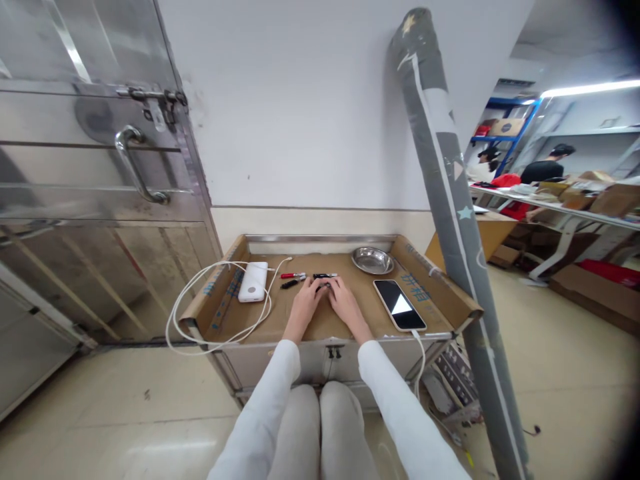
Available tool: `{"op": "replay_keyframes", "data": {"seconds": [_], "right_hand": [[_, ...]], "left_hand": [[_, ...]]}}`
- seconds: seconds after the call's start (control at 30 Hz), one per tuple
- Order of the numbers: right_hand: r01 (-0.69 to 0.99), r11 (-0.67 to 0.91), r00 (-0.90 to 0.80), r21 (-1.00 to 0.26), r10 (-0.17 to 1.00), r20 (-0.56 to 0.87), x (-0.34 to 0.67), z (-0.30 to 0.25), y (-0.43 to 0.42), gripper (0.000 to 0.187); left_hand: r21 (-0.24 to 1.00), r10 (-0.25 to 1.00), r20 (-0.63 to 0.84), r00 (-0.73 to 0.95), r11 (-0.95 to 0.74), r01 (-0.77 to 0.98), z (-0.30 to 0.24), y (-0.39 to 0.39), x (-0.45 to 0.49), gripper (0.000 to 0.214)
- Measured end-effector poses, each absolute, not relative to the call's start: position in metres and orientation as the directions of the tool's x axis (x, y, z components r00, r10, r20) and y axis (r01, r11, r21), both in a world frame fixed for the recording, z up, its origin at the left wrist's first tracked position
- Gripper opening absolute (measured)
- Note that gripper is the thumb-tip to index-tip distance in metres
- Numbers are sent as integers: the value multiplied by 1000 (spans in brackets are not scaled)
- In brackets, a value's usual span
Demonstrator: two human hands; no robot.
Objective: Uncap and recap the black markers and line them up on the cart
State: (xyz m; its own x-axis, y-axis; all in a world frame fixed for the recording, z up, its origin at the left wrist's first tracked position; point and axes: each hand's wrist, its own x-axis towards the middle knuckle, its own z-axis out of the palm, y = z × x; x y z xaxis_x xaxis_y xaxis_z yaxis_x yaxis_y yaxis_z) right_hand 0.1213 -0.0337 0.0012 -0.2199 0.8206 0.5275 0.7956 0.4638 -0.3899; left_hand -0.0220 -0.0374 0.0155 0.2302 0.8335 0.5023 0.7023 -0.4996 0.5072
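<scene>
Over the middle of the cardboard-lined cart top [280, 325], my left hand [306, 299] and my right hand [343, 300] meet at the fingertips. Their bent fingers close around a small black object [324, 286], mostly covered, whose kind I cannot make out. Just beyond the fingers lie a red-and-silver pen-like piece [292, 275] and a black pen-like piece [325, 275]. Another black pen-like piece [290, 284] is left of my left hand. A round metal dish [373, 261] stands at the back right.
A white power bank [253, 282] with a looped white cable [175, 319] lies left; a phone [399, 305], plugged into a cable, lies right. A long wrapped roll [450, 180] leans against the wall beside the cart. A metal door [95, 180] is at left. Two people sit far right.
</scene>
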Motion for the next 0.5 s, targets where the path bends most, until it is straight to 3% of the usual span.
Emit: {"op": "replay_keyframes", "data": {"seconds": [0.2,0.33,0.5], "right_hand": [[813,438,-186,-385,820,541,124,-10,-26,41],[808,457,-196,-372,804,561,123,-18,-19,45],[764,465,-171,-446,813,556,124,-23,-15,49]], "left_hand": [[570,716,689,111,-631,527,4,-21,-22,17],[632,713,701,3,-623,462,3,-19,-25,20],[639,706,709,8,-646,418,5,-21,-26,18]]}}
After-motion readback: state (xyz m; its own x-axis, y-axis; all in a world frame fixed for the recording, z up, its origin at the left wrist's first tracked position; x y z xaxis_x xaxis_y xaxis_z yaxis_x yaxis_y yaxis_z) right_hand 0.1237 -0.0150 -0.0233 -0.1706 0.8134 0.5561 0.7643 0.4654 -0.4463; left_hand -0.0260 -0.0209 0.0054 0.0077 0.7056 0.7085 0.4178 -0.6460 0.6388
